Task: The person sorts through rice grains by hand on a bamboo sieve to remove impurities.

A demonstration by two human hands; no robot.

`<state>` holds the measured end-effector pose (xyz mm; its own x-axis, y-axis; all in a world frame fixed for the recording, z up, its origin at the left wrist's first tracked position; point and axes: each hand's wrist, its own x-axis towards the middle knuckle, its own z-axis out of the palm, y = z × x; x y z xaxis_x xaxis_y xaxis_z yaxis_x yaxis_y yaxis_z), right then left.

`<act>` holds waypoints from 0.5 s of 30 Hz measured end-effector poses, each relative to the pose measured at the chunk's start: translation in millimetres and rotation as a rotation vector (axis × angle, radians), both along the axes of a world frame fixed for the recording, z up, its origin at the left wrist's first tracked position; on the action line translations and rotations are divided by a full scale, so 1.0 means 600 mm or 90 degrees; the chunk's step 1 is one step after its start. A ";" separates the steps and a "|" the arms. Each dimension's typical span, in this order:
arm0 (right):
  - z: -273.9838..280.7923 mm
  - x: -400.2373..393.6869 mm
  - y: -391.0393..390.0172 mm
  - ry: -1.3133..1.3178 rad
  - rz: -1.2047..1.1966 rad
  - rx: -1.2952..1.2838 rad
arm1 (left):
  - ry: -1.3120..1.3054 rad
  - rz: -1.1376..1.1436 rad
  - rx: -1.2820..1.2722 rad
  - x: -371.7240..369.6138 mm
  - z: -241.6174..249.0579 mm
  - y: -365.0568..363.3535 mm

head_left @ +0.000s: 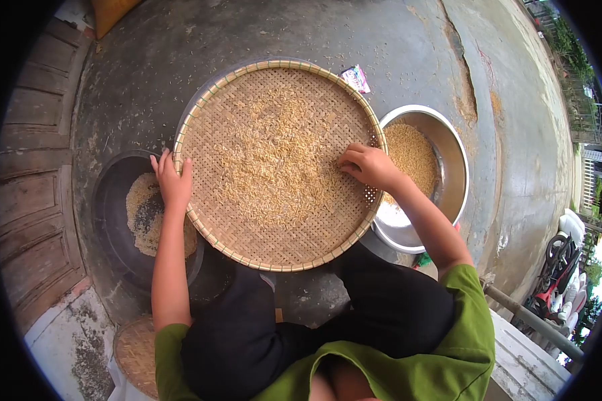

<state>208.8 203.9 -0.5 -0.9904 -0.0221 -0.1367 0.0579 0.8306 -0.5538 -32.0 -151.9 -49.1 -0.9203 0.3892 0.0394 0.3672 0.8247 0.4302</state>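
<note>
A round woven bamboo winnowing basket (344, 120) lies in front of my knees, with unhusked rice grains (274, 160) spread over its middle. My left hand (172, 180) grips its left rim, thumb on the inner side and fingers outside. Over the basket's right side, my right hand (366, 164) has its fingers curled together close to the weave at the edge of the grains. Whatever those fingertips may hold is hidden. Just right of the basket stands a shiny metal bowl (456, 144) with more grain (409, 155) in it.
A dark basin (110, 207) holding paler grain stands at the left, partly behind my left arm. A small colourful packet (356, 78) lies beyond the basket on the concrete floor (301, 33). Wooden doors (37, 167) line the left side; another woven tray (135, 354) sits lower left.
</note>
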 end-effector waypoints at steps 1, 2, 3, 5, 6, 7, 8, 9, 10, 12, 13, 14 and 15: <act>-0.002 -0.001 -0.001 0.002 0.005 -0.001 | 0.001 0.000 -0.002 0.000 0.001 0.000; -0.004 -0.001 -0.001 0.001 0.005 -0.002 | 0.000 0.000 -0.002 0.000 0.002 0.000; -0.007 -0.002 0.000 0.007 0.008 -0.004 | -0.001 0.000 -0.002 0.000 0.003 0.001; -0.010 -0.003 0.000 0.012 0.011 -0.006 | -0.004 0.000 -0.001 0.000 0.002 0.001; -0.012 -0.003 -0.001 0.011 0.009 -0.001 | -0.001 -0.001 -0.005 -0.001 0.002 0.000; -0.012 -0.004 -0.002 0.010 0.008 0.004 | 0.001 -0.003 -0.007 -0.001 0.001 0.000; -0.012 -0.004 -0.002 0.010 0.008 0.004 | 0.000 -0.003 -0.007 -0.002 0.000 0.000; -0.012 -0.006 -0.004 0.009 0.007 0.015 | 0.002 -0.004 -0.005 -0.002 0.000 0.000; -0.013 -0.006 -0.005 0.009 0.007 0.025 | 0.004 -0.004 -0.004 -0.002 -0.001 -0.001; -0.013 -0.006 -0.007 0.010 0.020 0.053 | 0.005 -0.003 -0.004 -0.001 0.001 0.000; -0.013 -0.006 -0.008 0.012 0.033 0.081 | 0.005 -0.002 -0.004 -0.001 0.001 0.001; -0.011 -0.006 -0.009 0.011 0.032 0.081 | 0.005 -0.003 -0.004 -0.001 0.001 0.001; -0.009 -0.006 -0.011 0.012 0.053 0.114 | 0.006 -0.005 -0.005 -0.001 0.000 0.001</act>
